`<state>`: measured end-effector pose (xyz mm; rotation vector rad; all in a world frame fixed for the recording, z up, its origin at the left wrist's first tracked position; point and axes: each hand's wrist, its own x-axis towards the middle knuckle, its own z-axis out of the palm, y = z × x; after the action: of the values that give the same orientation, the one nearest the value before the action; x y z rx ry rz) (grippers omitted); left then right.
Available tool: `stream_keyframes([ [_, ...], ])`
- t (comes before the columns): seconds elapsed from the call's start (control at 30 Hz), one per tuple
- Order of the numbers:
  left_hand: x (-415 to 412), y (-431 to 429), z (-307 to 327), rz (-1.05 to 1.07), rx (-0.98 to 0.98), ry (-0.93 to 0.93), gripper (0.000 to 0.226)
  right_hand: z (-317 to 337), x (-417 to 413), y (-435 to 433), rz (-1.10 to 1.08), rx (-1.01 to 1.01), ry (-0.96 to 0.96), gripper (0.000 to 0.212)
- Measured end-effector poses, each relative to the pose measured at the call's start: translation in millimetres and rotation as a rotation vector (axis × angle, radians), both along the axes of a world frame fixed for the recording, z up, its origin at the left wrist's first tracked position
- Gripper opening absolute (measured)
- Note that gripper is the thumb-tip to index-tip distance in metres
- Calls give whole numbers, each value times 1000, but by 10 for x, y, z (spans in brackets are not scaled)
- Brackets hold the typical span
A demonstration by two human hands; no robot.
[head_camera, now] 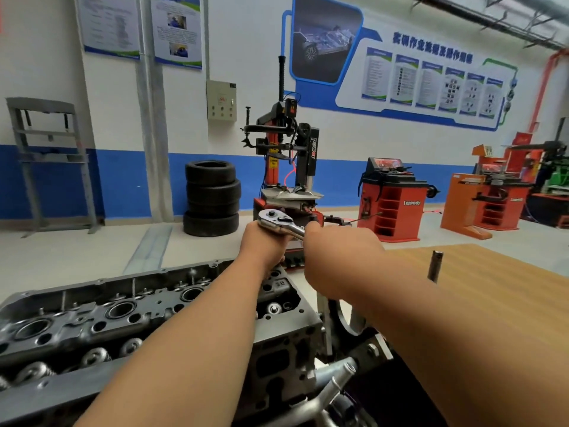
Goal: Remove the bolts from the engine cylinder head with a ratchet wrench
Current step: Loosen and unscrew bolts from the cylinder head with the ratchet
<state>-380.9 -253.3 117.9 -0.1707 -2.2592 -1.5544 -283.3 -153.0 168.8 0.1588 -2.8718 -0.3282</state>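
Note:
The grey engine cylinder head lies across the lower left, with round bores and valve springs showing. A bolt head sits in a recess near its right end. Above that end, both hands hold a chrome ratchet wrench. My left hand grips it just under the ratchet head. My right hand is wrapped round the handle, which it hides. The socket and whatever it sits on are hidden behind my left hand.
A wooden table lies to the right with a steel socket extension standing on it. Metal pipes jut out below the head's right end. Beyond are stacked tyres, a tyre changer and red wheel balancers.

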Motion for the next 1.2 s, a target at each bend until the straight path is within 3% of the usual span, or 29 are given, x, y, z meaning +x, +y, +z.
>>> stream_keyframes([
  [0.1, 8, -7, 3, -64, 88, -106, 17, 126, -14, 88, -1, -9, 7, 17],
  [0.27, -15, -78, 204, -30, 350, 67, 14, 296, -25, 112, 95, 47, 210, 16],
  [0.33, 23, -92, 215, -78, 374, 48, 13, 366, 10, 68, 100, 86, 193, 17],
  [0.4, 87, -85, 194, -219, 374, -36, 19, 425, 89, 41, 102, 96, 147, 25],
  [0.5, 182, -46, 212, -609, 418, -163, 35, 564, 275, 86, 80, 126, 120, 29],
  [0.57, 206, -30, 225, -732, 431, -199, 40, 637, 343, 128, 55, 155, 108, 32],
  [0.67, 177, -14, 195, -680, 409, -202, 34, 612, 318, 150, 23, 155, 96, 29],
  [0.8, 53, -43, 168, -323, 324, -1, 13, 458, 178, 105, 44, 90, 146, 26],
  [0.9, -68, -84, 98, -161, 264, 16, 9, 368, 69, 2, 44, 58, 121, 23],
  [1.03, -109, -117, 10, -155, 80, -79, 21, 245, -53, -74, -19, 47, -35, 24],
  [1.2, -129, -60, 23, -268, 152, -175, 15, 338, -68, -56, -48, 62, -94, 24],
])
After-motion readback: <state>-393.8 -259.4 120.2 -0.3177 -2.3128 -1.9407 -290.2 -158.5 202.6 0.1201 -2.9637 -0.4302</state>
